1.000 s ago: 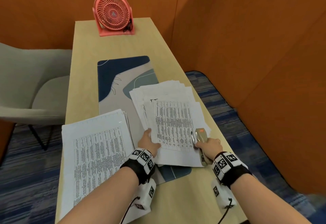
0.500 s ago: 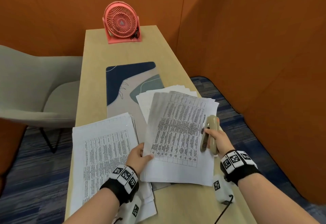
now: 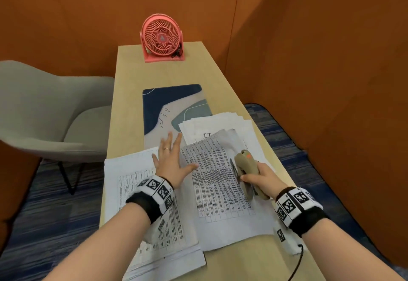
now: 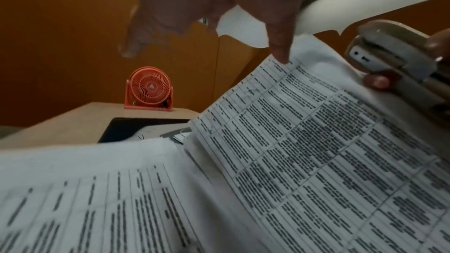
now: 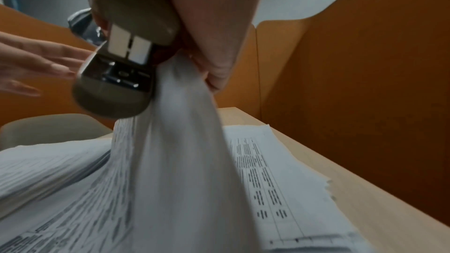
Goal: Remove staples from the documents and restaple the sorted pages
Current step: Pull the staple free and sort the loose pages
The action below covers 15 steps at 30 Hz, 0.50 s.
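Pages (image 3: 220, 183): light, floppy; best held at the stapled edge.
Right hand (image 3: 260, 175): grips stapler (image 3: 247, 165), pinching pages.
Left hand (image 3: 171, 161): spread flat.

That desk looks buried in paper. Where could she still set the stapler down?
Free: bare desk between the pink fan and the desk mat, the mat's far half, and the near edge below the papers. Crowded: the left stack and the lifted sheets fill the middle.
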Each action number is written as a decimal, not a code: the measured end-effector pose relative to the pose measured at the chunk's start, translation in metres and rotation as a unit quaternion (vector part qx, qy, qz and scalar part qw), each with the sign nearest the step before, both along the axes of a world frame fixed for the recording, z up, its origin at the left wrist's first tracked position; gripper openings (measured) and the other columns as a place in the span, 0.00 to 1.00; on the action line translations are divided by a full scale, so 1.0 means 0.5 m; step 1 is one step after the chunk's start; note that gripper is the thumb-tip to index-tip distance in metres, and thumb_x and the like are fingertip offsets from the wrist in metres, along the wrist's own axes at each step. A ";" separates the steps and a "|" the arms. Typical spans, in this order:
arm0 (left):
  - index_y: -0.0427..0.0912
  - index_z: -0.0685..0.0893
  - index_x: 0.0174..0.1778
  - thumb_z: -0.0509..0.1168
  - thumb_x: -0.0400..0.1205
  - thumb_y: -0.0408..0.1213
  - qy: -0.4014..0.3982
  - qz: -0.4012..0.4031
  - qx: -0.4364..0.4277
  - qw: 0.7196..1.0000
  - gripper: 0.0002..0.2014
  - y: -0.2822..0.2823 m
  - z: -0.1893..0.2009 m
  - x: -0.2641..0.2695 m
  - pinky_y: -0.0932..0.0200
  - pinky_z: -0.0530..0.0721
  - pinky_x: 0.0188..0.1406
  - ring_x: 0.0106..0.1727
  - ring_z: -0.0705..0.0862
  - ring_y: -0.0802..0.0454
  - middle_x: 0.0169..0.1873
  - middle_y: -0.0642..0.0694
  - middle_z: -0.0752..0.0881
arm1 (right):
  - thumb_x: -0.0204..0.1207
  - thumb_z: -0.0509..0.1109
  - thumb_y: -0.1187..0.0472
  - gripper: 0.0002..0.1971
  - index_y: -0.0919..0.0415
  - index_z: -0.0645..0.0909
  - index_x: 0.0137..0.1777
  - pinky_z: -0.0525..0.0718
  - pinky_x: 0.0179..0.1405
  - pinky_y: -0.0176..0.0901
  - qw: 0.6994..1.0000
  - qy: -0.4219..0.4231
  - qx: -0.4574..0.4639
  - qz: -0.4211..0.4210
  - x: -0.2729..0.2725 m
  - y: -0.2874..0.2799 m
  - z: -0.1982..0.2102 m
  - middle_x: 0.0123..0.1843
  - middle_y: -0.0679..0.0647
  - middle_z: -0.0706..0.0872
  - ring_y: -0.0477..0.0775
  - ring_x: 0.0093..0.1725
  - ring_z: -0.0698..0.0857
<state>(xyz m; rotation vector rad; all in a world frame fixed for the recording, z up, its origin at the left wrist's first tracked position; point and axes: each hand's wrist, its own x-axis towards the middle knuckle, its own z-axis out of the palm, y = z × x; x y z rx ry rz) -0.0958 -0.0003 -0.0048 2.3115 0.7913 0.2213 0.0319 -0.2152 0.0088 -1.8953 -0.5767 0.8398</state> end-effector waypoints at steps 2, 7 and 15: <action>0.53 0.40 0.81 0.68 0.74 0.54 0.026 -0.048 -0.024 0.998 0.49 0.006 0.010 0.004 0.33 0.39 0.77 0.82 0.40 0.50 0.82 0.51 0.44 | 0.68 0.74 0.66 0.10 0.54 0.78 0.43 0.77 0.35 0.27 0.999 -0.029 -0.005 0.019 -0.008 -0.001 0.012 0.38 0.50 0.82 0.46 0.38 0.81; 0.52 0.48 0.82 0.68 0.77 0.50 0.040 -0.095 -0.045 0.994 0.43 0.009 0.037 0.029 0.37 0.41 0.77 0.80 0.58 0.49 0.78 0.49 0.66 | 0.72 0.71 0.75 0.15 0.52 0.76 0.41 0.76 0.34 0.24 0.993 -0.106 -0.023 0.051 -0.022 -0.005 0.054 0.38 0.50 0.81 0.40 0.35 0.80; 0.39 0.88 0.49 0.69 0.78 0.37 -0.025 -0.036 -0.182 0.982 0.08 0.003 0.052 0.020 0.56 0.83 0.51 0.47 0.87 0.45 0.44 0.41 0.90 | 0.72 0.75 0.57 0.16 0.57 0.82 0.59 0.69 0.60 0.36 0.940 -0.304 -0.153 -0.010 -0.023 -0.003 0.063 0.67 0.50 0.66 0.53 0.66 0.68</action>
